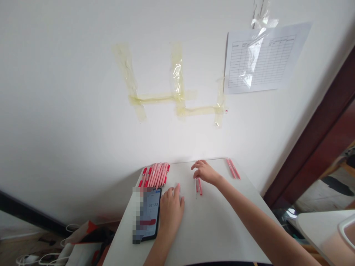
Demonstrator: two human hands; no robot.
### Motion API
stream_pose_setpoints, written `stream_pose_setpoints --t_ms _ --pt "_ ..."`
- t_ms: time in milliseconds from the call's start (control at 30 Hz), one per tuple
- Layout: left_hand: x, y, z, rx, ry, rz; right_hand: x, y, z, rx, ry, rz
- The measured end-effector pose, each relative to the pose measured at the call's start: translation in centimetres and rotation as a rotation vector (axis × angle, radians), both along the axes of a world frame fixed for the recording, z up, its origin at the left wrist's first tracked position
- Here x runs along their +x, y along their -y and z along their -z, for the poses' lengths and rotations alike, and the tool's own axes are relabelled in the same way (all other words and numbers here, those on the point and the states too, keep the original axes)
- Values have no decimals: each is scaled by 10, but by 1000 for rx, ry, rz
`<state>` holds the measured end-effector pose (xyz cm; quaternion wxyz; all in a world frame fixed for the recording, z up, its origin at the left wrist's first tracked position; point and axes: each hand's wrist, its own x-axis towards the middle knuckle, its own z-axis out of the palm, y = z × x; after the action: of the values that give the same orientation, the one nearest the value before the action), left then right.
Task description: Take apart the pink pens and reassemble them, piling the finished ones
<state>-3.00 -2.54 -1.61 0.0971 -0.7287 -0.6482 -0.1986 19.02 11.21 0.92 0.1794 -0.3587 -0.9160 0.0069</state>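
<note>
My left hand (171, 205) lies flat on the white table (210, 225), fingers stretched out, beside a phone (151, 214) that shows a timer. My right hand (205, 171) hovers with fingers curled loosely apart over pen parts (198, 186), a pink barrel and a thin refill lying on the table. It holds nothing that I can see. A row of several pink pens (156, 174) lies at the back left of the table. Two pink pen pieces (233, 168) lie at the back right corner.
The table stands against a white wall with strips of yellowed tape (177, 98) and a taped printed sheet (260, 59). A dark door frame (313, 144) rises at the right. Bags and cables (77, 247) lie on the floor at the left.
</note>
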Motion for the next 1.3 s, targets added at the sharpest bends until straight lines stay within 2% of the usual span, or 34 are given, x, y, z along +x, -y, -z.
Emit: stream_pose_setpoints --t_ms 400,633,800,967,1167,1300 --pt "4 -21 -14 93 -15 1 -8 0 2 98 95 -96" --pt "8 -24 -15 61 -25 -5 -7 5 -2 155 126 -105" --pt "7 -25 -12 59 -28 -1 3 10 -10 131 47 3" --pt "7 -25 -9 61 -16 12 21 26 -15 125 -49 135" --pt "7 -25 -3 96 21 61 40 49 -2 69 -163 275" --pt "7 -25 0 115 51 50 47 61 9 93 -184 358"
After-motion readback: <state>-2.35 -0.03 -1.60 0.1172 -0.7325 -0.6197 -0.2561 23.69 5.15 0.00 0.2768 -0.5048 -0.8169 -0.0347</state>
